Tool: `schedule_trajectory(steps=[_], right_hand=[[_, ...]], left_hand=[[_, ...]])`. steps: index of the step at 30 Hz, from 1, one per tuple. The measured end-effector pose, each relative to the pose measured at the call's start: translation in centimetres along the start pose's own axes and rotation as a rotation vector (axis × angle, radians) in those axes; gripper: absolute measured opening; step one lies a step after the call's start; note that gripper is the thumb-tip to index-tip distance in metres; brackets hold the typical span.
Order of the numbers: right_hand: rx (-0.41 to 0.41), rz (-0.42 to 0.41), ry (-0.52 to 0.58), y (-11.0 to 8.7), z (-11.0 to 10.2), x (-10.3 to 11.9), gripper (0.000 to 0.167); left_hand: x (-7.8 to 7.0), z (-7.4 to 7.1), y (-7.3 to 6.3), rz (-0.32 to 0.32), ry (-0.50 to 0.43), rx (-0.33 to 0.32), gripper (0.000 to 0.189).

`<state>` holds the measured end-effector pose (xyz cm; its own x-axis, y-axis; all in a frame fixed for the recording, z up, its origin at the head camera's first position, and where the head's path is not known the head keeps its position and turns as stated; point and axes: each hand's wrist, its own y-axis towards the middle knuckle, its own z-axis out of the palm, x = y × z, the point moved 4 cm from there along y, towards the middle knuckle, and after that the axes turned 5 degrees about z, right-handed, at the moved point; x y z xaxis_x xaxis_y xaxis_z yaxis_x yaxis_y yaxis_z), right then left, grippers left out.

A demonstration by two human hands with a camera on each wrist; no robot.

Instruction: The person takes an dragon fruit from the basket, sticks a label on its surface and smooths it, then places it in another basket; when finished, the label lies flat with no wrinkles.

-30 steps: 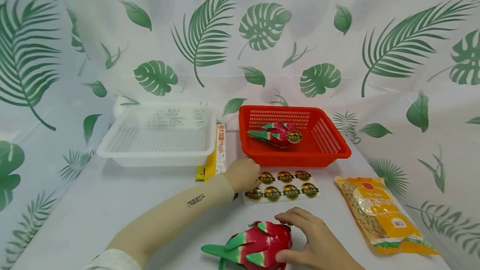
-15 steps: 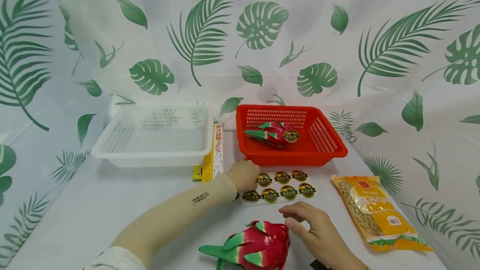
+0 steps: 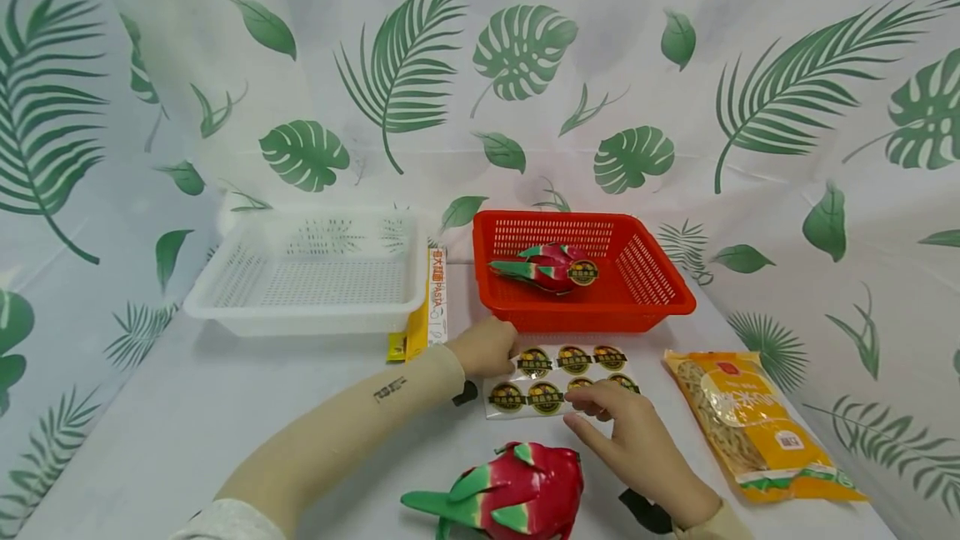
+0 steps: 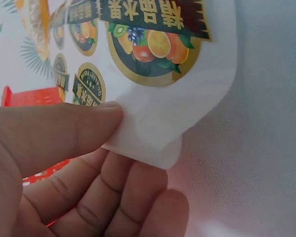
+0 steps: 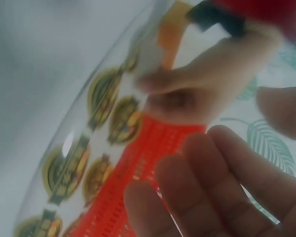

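A sheet of round fruit stickers (image 3: 536, 411) has its left corner pinched between the thumb and curled fingers of my left hand (image 3: 483, 348); the left wrist view shows the sheet's pale corner (image 4: 148, 133) in that grip. My right hand (image 3: 633, 440) hovers over the sheet's right part with fingers loosely bent and nothing held, hiding some stickers. Just in front of it lies a red and green dragon fruit (image 3: 521, 490), cut off by the bottom edge of the head view. Another dragon fruit (image 3: 551, 267), bearing a round sticker, lies in the red basket (image 3: 577, 321).
A white plastic basket (image 3: 315, 319) stands at the back left. Beside it lies a yellow and white pasta pack (image 3: 437, 307), partly hidden by the basket and my left arm. On the right is an orange bag of noodles (image 3: 757, 432). A leaf-printed cloth hangs behind.
My right hand has left the near dragon fruit and moved forward over the sticker sheet. The sheet's near edge has shifted slightly toward me. My left hand keeps its hold.
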<state>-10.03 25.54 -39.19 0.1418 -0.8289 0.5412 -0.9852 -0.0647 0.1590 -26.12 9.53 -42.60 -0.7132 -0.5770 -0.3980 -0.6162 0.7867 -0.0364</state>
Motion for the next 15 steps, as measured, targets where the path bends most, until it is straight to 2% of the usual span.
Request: schedule_trajectory(steps=[5,9,15], right_hand=[[-0.082,-0.055,-0.105,2.1,0.0,-0.6,0.022],[-0.135,-0.096,-0.168,3.9,0.8,-1.4,0.028],[-0.182,-0.154,-0.275,6.0,2.8,-1.8,0.041]], left_hand=[[-0.1,-0.8,-0.3,0.037,-0.128,-0.003,0.045],[-0.1,-1.1,-0.4,0.061,-0.176,-0.006,0.038],[-0.1,-0.9,-0.4,0.053,-0.211,-0.003,0.021]])
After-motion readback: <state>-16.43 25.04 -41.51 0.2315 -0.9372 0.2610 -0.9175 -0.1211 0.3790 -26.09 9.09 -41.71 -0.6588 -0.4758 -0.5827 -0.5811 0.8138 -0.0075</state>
